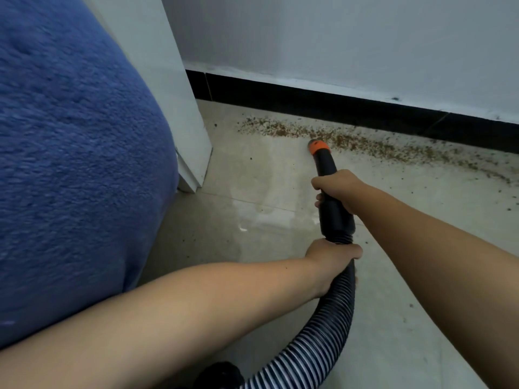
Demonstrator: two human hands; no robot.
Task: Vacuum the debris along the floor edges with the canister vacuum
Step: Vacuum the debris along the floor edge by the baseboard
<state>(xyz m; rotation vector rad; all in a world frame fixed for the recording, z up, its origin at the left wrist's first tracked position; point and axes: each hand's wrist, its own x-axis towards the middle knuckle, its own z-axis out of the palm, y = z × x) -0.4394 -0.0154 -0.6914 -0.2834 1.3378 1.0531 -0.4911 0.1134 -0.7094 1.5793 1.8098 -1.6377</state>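
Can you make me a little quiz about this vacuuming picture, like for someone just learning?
1. True or false: the orange nozzle tip sits at the near edge of the brown debris strip that runs along the black baseboard.
2. Which hand grips the black wand, and which grips the ribbed hose?
3. Pick one: the big thing on the left is (a) a blue blanket, (b) a red box, (c) a green chair.

Key:
1. True.
2. The right hand grips the wand; the left hand grips the hose just behind it.
3. (a) the blue blanket.
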